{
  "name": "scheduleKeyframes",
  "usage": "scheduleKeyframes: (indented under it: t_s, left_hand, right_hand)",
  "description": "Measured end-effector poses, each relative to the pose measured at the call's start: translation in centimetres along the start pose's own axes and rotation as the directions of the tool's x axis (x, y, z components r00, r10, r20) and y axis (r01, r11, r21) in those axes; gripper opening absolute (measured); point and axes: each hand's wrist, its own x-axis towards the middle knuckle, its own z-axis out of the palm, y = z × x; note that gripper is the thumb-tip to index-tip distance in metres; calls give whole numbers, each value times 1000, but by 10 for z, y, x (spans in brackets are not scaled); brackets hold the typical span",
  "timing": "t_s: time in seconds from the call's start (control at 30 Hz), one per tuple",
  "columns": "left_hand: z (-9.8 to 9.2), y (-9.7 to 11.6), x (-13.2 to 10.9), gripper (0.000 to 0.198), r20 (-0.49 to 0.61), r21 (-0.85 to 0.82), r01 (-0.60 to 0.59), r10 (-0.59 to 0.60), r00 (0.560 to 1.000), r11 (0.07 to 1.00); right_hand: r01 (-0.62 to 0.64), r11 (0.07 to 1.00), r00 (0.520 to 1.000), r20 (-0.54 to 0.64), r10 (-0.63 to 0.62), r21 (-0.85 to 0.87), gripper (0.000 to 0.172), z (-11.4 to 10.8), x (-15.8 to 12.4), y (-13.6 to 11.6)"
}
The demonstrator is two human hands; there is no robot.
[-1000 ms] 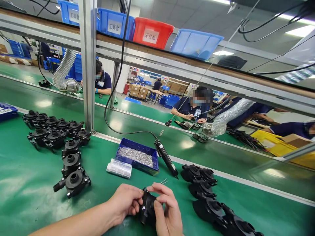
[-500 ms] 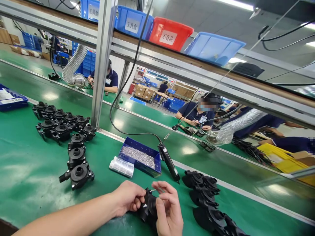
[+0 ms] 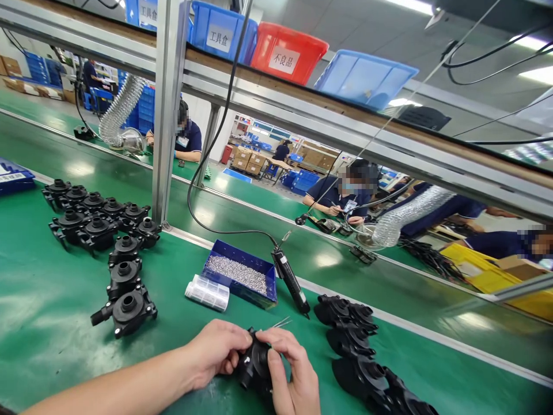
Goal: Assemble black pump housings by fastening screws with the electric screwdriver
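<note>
A black plastic pump housing (image 3: 247,377) with a round cap and a short spout is low in the middle of the head view, at the green bench. My left hand (image 3: 218,353) pinches its left upper edge between thumb and fingers. On the other side, my right hand (image 3: 298,374) closes around the housing, index finger at its top edge and thumb against the front. Two thin metal prongs, apparently tweezers (image 3: 283,323), stick out behind the right fingers; their other end is hidden. The right hand covers much of the housing's right side.
Beyond my hands sit a blue tray (image 3: 270,297) of small metal screws, a white label roll (image 3: 207,293) and a corded electric screwdriver (image 3: 291,282). Similar pump housings stand left (image 3: 129,311) and dark parts lie right (image 3: 358,374). A metal post (image 3: 166,115) rises behind.
The right index finger has come down onto the housing's top edge, near the left fingertips. The metal prongs now point away to the back right. The whole view has shifted slightly.
</note>
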Motion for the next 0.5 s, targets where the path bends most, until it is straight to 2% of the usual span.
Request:
scheduleKeyframes:
  t_s: [0.2, 0.27, 0.33, 0.43, 0.5]
  left_hand:
    - [-1, -3, -2, 49, -2, 52, -50, 50, 999, 997]
    - [0, -4, -2, 48, -26, 71, -78, 80, 996, 994]
    - [1, -4, -1, 45, -40, 68, -87, 89, 995, 994]
    - [2, -4, 1, 43, -35, 29, -68, 69, 997, 997]
    - [3, -5, 1, 43, -30, -2, -51, 51, 998, 999]
  right_hand:
    - [-50, 994, 998, -30, 47, -97, 15, 4, -8, 1]
    - [-64, 993, 998, -15, 63, -99, 16, 4, -7, -1]
    - [-25, 992, 1000, 6, 26, -121, 19, 3, -5, -2]
    - [36, 987, 999, 34, -31, -155, 27, 2, -5, -2]
    - [13, 988, 999, 49, -5, -156, 28, 1, -7, -1]
